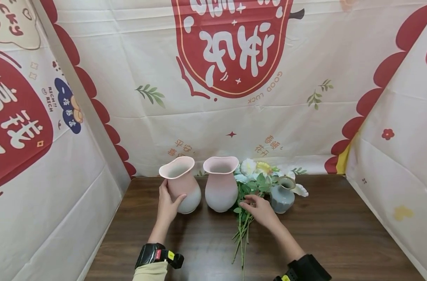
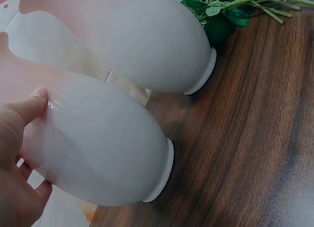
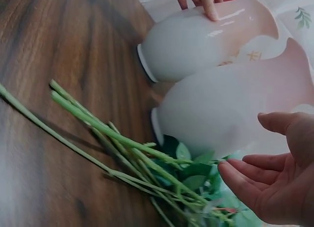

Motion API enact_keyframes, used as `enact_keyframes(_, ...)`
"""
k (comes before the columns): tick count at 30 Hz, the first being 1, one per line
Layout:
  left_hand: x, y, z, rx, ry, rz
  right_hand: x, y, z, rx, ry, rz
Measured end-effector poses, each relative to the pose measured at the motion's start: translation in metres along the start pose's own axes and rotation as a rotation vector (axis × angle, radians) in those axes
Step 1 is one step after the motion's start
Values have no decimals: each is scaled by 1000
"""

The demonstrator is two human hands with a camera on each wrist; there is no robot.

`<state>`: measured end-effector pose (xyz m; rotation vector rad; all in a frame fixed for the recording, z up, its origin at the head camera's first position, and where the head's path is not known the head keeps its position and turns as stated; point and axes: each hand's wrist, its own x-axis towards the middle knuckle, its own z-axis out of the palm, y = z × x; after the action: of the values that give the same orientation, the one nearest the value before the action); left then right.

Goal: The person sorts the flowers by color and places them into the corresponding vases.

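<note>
Brown wood-grain tabletop (image 1: 332,234) carries two tall pink-and-white, wavy-rimmed vases (image 1: 221,191), pale green-stemmed flowers (image 1: 249,168) lying to their right, and a small round blue-grey vase (image 1: 282,199). The left hand (image 1: 169,205) grips the leftmost vase (image 1: 184,185), whose smooth wall could slip, striking its neighbour; the right hand (image 1: 261,211), fingers parted near the stems (image 3: 93,120), could topple the small vase by sweeping outward.

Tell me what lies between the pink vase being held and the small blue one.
In the head view: the other pink vase, the flower bunch and the right hand.
</note>
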<state>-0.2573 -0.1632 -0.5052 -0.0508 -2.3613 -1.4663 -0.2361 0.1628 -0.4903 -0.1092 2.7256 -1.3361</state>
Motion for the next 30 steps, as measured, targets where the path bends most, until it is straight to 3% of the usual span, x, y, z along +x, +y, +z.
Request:
enact_keyframes(9, 1, -3, 5, 2, 23, 18, 3, 14, 24, 257, -2, 136)
enact_keyframes(14, 1, -4, 5, 6, 46, 31, 4, 15, 31, 319, 5, 188)
enact_keyframes(24, 0, -1, 5, -2, 32, 16, 4, 15, 30, 244, -30, 265)
enact_keyframes(30, -1, -1, 4, 1, 30, 4, 8, 18, 35, 147, -59, 240)
